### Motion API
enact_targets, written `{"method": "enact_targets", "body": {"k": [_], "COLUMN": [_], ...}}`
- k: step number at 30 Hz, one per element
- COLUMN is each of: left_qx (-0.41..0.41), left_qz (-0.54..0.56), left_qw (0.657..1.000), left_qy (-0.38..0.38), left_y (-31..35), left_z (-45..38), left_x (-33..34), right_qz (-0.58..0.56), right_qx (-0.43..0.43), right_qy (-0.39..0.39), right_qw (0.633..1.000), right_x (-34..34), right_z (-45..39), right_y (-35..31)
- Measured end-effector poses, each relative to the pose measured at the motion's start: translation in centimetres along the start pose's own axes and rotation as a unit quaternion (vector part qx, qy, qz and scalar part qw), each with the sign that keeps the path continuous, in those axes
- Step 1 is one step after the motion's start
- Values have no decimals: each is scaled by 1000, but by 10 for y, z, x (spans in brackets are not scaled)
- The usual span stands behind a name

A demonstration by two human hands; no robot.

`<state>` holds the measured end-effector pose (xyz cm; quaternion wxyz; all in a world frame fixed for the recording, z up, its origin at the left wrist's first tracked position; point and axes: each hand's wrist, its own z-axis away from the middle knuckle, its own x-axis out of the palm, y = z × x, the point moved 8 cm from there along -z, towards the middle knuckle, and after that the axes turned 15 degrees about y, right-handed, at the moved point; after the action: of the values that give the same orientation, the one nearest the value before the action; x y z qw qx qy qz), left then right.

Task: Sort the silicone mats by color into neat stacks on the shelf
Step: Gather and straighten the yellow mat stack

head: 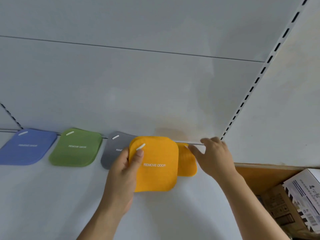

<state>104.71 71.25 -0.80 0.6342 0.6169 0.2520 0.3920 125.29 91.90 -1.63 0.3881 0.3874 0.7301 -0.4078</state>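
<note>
Along the back of the white shelf we've got a tidy row: a blue mat on the far left, a green mat beside it, then a grey mat, each lying flat with a small white tab at its upper corner and white lettering across the middle. Front and centre, the left hand grips an orange mat by its left edge, thumb pressed on top just under the tab, and that mat partly covers the grey one's right side. Peeking out behind it on the right is a second orange mat, lying on the shelf. Over there the right hand reaches in with fingers spread and relaxed, fingertips touching that second orange mat's upper right corner, holding nothing. Off to the lower right, cardboard boxes sit beyond the shelf's end, and a slotted upright runs up the back panel.
</note>
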Motion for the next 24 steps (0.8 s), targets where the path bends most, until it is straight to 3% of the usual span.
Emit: {"method": "enact_targets", "body": {"k": [2, 4, 9, 13, 16, 20, 24], "left_qx": [-3, -8, -13, -10, 0, -4, -3], "left_qz": [8, 16, 18, 21, 17, 28, 19], "left_qw": [1000, 999, 999, 999, 998, 997, 997], "left_qy": [22, 36, 40, 47, 53, 78, 71], "left_y": [1, 2, 4, 4, 5, 5, 8], "left_z": [-4, -7, -6, -5, -6, -11, -15], "left_x": [-10, -16, -18, -20, -23, -31, -30], "right_qz": [65, 62, -90, -181, -227, -244, -163], "right_qx": [2, -4, 63, 59, 6, -89, -183], "right_qy": [-71, -80, -56, -63, -33, 51, -42], "right_qw": [995, 995, 992, 980, 973, 964, 969], "right_x": [25, 36, 41, 42, 23, -51, -119], "right_z": [8, 12, 9, 11, 14, 10, 21], "right_y": [10, 6, -1, -10, -17, -20, -37]}}
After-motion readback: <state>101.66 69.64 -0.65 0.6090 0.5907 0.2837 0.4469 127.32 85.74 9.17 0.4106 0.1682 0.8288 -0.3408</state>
